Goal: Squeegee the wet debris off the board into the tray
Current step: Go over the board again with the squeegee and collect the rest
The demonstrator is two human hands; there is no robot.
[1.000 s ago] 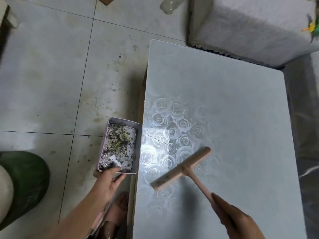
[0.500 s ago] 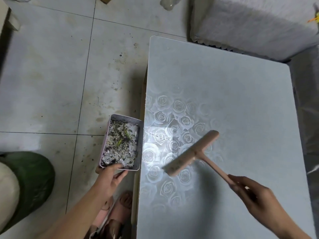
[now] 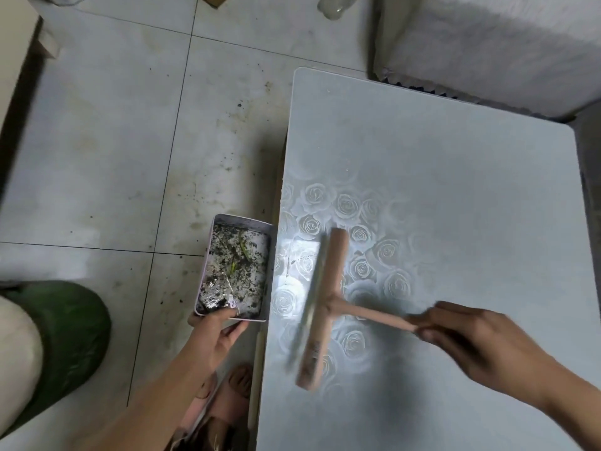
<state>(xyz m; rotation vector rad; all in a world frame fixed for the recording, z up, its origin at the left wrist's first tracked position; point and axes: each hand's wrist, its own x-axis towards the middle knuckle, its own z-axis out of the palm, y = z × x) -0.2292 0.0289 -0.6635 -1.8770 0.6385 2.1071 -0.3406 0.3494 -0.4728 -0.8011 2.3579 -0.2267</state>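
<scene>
- Gripping the squeegee (image 3: 327,288) by the end of its handle, my right hand (image 3: 481,343) had its fingers curled round the wood. The blade stood roughly parallel to the left edge of the board (image 3: 455,190), set, I judged, to push straight toward the tray (image 3: 205,271).
- My left hand (image 3: 214,333) pinched the tray's near end, thumb over the rim and fingers beneath. It held the tray just beside the board's edge, where swept water could drop in.
- Inside the tray lay a wet, dark mass of debris (image 3: 237,271) with a few green stems — it covered most of the bottom.
- On the board, only a shiny wet patch (image 3: 292,265) with a few specks lay between blade and tray — little was left to clear, by my reckoning.
</scene>
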